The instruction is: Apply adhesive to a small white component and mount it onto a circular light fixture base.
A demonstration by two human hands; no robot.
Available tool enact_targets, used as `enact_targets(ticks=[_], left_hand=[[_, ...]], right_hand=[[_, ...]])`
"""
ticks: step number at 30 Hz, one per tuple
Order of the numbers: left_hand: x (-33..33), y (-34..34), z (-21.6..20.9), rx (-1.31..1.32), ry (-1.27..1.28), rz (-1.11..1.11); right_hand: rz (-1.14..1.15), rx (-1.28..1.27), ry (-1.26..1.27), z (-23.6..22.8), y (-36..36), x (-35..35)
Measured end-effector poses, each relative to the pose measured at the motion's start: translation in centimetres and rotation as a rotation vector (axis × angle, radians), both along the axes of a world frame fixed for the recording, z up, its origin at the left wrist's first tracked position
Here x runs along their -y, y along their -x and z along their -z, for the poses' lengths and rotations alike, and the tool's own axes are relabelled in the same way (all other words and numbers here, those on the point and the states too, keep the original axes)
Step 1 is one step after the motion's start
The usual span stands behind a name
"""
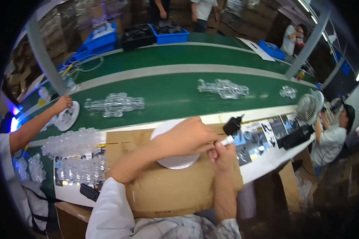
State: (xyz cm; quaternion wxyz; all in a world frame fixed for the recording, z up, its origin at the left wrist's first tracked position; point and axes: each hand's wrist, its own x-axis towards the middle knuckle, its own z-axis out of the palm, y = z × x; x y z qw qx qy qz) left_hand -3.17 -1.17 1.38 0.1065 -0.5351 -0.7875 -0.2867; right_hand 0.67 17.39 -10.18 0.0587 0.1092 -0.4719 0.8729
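My left hand (191, 137) reaches across from the left, its fingers closed and meeting my right fingertips. What the left fingers pinch is hidden. My right hand (222, 156), raised from below, grips a short white cylindrical piece (227, 140) between thumb and fingers. Just beyond that piece is a black block-shaped thing (232, 126) with a thin pointed end; whether it is joined to the white piece I cannot tell. Under my hands, a round white disc (179, 162) lies on a brown cardboard sheet (167, 191), partly covered by my left forearm.
Clear plastic packs (115, 105) lie along the green conveyor (167, 87). More clear trays (79, 169) are stacked left. A co-worker's hand (63, 103) touches a white ring-shaped part (69, 117). A white fan (308, 108) and a black object (295, 136) stand right.
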Motion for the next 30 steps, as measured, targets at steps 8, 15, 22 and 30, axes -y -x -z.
enact_targets(ticks=[8, 15, 22, 30], left_hand=[[-0.7, 0.5, 0.4, 0.08, -0.052, -0.011], [-1.8, 0.5, 1.4, -0.238, -0.091, -0.11], [-0.9, 1.2, 0.7, -0.159, -0.11, -0.204], [0.8, 0.7, -1.0, 0.097, -0.178, -0.014]], right_hand=[[0.002, 0.091, 0.048, -0.8, -0.4, -0.1], [-0.128, 0.025, 0.064, -0.4, -0.2, -0.7], [-0.246, 0.068, -0.001, -0.5, -0.3, -0.7], [-0.314, 0.051, -0.185, -0.1, -1.1, -0.4]])
